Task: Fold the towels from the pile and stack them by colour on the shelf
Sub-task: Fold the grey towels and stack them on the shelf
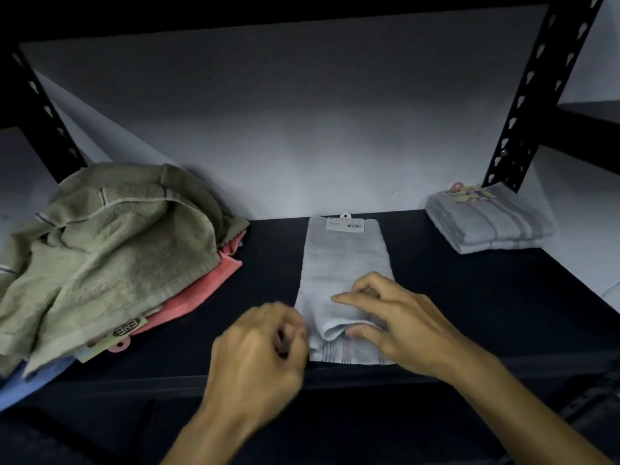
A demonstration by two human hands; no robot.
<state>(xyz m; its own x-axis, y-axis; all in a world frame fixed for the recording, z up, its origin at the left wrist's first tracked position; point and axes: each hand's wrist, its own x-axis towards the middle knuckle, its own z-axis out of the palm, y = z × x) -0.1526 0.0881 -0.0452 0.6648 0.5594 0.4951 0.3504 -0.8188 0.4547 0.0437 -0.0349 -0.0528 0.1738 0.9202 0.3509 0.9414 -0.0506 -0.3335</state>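
Head view: one long pale grey terry towel [345,273] lies flat at the centre of the frame on the dark shelf board [453,297], folded into a narrow strip running away from the viewer, with one white barcode label [345,225] and a small white hanger tab at its far end. Its near end is doubled over into a soft roll.

The right hand [399,327], lower centre-right, pinches that rolled near edge, thumb under the fold and fingers spread loosely over the cloth. The left hand [258,350], lower centre, is blurred; its fingers are curled at the towel's left near corner (whether they actually grip the cloth I cannot tell).

At the left of the frame sits the unfolded pile: one crumpled olive-green towel [110,250] on top, one coral-pink towel [204,286] under it, and one blue towel [40,377] peeking out at the bottom left.

At the upper right, by the black perforated metal upright [533,95], rests one stack of folded grey striped towels [489,223], a colourful tag on top; its layers are too close to count.
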